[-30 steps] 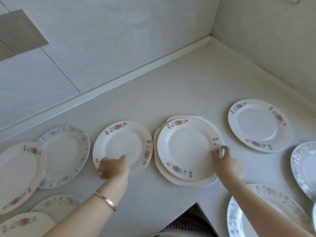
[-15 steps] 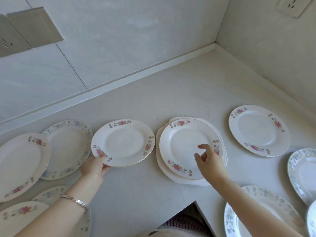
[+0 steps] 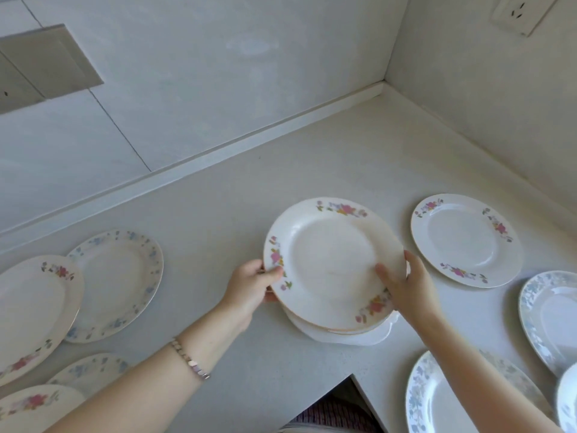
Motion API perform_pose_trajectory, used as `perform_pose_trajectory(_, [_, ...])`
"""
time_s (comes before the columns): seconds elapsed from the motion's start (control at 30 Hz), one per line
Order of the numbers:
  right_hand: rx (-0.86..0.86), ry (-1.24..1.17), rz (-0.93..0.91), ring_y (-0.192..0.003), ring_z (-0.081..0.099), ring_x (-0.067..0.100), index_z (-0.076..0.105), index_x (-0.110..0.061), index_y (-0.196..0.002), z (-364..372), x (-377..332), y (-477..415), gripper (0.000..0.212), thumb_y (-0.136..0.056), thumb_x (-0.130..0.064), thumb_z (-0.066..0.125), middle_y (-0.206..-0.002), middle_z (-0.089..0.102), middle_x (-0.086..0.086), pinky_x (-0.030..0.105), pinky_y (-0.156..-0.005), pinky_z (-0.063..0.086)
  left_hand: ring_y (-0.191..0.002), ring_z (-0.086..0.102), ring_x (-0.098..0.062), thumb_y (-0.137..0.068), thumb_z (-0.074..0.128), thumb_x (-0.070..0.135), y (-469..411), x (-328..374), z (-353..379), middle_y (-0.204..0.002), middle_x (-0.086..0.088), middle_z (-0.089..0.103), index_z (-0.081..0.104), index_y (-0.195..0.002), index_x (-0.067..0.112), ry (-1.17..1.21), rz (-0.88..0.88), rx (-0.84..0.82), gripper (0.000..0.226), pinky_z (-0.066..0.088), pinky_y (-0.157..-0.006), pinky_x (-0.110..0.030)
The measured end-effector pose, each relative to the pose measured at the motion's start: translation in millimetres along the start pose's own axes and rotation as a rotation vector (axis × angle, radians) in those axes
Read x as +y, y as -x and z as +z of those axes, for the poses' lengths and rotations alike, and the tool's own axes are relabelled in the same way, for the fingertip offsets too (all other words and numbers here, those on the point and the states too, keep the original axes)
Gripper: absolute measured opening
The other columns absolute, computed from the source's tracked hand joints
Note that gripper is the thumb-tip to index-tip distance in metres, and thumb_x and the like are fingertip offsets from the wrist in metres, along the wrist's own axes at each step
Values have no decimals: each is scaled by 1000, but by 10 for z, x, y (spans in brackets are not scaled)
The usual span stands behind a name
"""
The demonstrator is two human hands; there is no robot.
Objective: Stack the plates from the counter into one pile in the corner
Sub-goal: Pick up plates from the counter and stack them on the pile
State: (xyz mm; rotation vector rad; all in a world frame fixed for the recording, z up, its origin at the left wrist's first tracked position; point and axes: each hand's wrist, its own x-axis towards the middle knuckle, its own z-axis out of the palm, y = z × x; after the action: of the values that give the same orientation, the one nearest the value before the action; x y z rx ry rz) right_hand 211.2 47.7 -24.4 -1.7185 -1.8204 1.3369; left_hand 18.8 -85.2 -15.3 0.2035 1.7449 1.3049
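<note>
Pale speckled counter (image 3: 312, 170) under tiled walls, closing into a bare corner (image 3: 383, 85) at upper right, with a wall socket (image 3: 521, 12) above. Well short of that corner, near the front edge, a small pile (image 3: 352, 337) on a white scalloped base, and over it the top plate (image 3: 331, 264), gripped on both sides. Pinched at its left rim by the left hand (image 3: 249, 289), thumb on top beside the pink blossom, fingers curled under and mostly out of sight; forearm reaching in from lower left, a bracelet (image 3: 190, 360) at the wrist. Clamped at its right rim by the right hand (image 3: 409, 285), thumb laid flat across the plate's face, fingers wrapped behind the edge, forearm rising from lower right. Held by opposite rims most likely to keep it level and centred over the ones below, sparing a chip or a slide. Tilted a little, far edge up, near edge at or on the pile; cannot tell whether fully seated. Just right of the pile and apart from it, a pink-flowered plate (image 3: 465, 240) flat on the counter; blue-patterned plates (image 3: 115, 285) and more floral ones spread along the left, blue-rimmed plates (image 3: 549, 320) at lower right. Probably early going: many plates not yet stacked, and the pile itself not yet in the corner.
</note>
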Motion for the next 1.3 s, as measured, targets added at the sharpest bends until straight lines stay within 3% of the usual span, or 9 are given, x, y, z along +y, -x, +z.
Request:
perform_pose_trajectory(0.2, [9,83,161,-91,67,30,50,-14,-123,3,590,-37,48,-83,-38,62,-103,70,12,43,-80,54,-54,61,-22,-86,59,21,-309,-217,243,-65,-9,65,59,-66,11,-604,-92,-141,22,58,-64,-37])
perform_pose_trajectory(0.37, [37,233,126,-102,62,31,40,-16,-134,108,698,-67,57,-87,-45,54,-110,67,10,34,-72,46,-47,55,-19,-87,49,30,-388,-186,273,-56,-2,61,56,-66,12,-936,-78,-148,28,49,-56,-23])
perform_pose_trajectory(0.57, [47,526,115,-89,66,29,29,-23,-140,184,664,-104,62,-89,-56,40,-92,71,6,31,-62,45,-50,50,-19,-88,45,31,-515,-194,259,-59,0,56,51,-66,13,-1132,-75,-130,29,41,-55,-24])
perform_pose_trajectory(0.77, [70,394,78,-116,51,30,37,-11,-138,197,628,-168,65,-86,-45,56,-126,49,12,38,-86,45,-82,52,-22,-92,49,28,-476,-237,303,-100,-6,55,48,-110,8,-1029,74,36,27,38,-59,-27])
perform_pose_trajectory(0.93, [20,395,50,-119,47,30,32,-11,-140,193,613,-246,69,-85,-44,57,-128,46,11,38,-91,43,-111,53,-28,-86,60,22,-492,-313,466,-121,-13,45,35,-139,16,-901,98,48,59,43,-88,-28])
perform_pose_trajectory(1.03, [58,91,194,-101,59,29,40,-6,-136,48,625,-442,64,-86,-41,58,-111,57,13,35,-83,47,-115,51,-33,-84,62,20,-538,-319,527,-126,-15,43,32,-140,17,-938,39,106,64,44,-93,-34])
perform_pose_trajectory(1.17, [401,-787,708,-72,57,20,54,-1,-120,-331,755,-798,43,-88,-30,57,-100,64,5,18,-66,53,-113,52,-37,-81,61,17,-602,-271,578,-123,-17,46,38,-130,14,-973,-21,141,54,44,-93,-36])
perform_pose_trajectory(1.23, [395,-1106,808,-97,63,15,44,-6,-134,-464,805,-897,46,-92,-23,52,-131,56,5,16,-74,53,-111,52,-37,-80,61,15,-613,-271,586,-119,-16,47,40,-126,14,-961,-25,153,51,44,-92,-36])
perform_pose_trajectory(1.3, [358,-1225,808,-118,57,14,37,-7,-139,-542,794,-958,48,-95,-21,48,-134,52,3,15,-80,52,-111,52,-37,-79,60,15,-618,-287,582,-119,-16,47,41,-127,15,-960,-26,160,52,44,-91,-37])
